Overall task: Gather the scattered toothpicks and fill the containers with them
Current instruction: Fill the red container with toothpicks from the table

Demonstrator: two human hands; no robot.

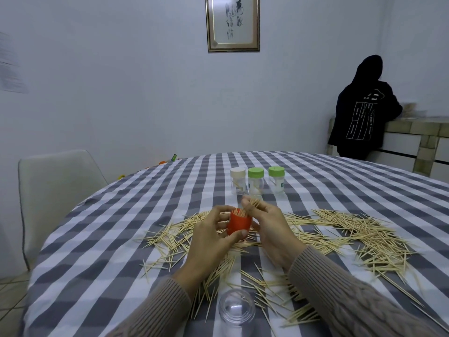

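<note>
Red plastic cup gripped by left hand; right hand pinches thin wooden toothpicks.

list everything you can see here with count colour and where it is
red container: one, red, held above the table centre, toothpicks standing in it
scattered toothpicks: many, pale wood, spread across the near half of the table
lidded jars: three, clear, in a row behind the hands; white lid, green lid, green lid
clear dome cover: one, transparent, near table edge
tablecloth: one, grey and white check, covering the table
chair: one, pale grey, left of the table
framed picture: one, dark frame, on the back wall
person in a black hoodie: one, far right at a counter
left hand: grips the red container
right hand: pinches a few toothpicks over the container
</note>
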